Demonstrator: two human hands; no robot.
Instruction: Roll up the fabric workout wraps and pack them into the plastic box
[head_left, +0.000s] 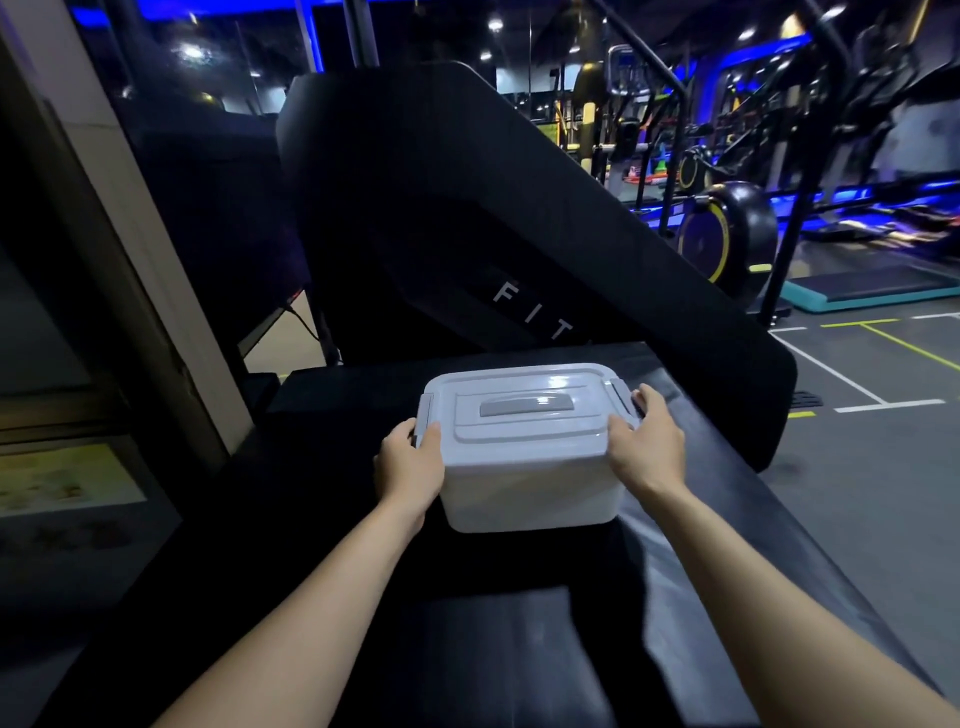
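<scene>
A white plastic box (527, 480) with its lid on and a grey handle in the lid sits on a black padded bench (519, 623) in front of me. My left hand (410, 462) grips the box's left end, thumb over the lid edge by the grey latch. At the right end, my right hand (647, 444) holds the box the same way, fingers curled by the right latch. No fabric wraps are visible; the box's inside is hidden by the lid.
A large black slanted machine panel (467, 218) lettered "FIT" rises just behind the box. A beige pillar (104, 218) stands at the left. Exercise bikes (727, 234) and other gym machines fill the back right, with marked grey floor (857, 374) to the right.
</scene>
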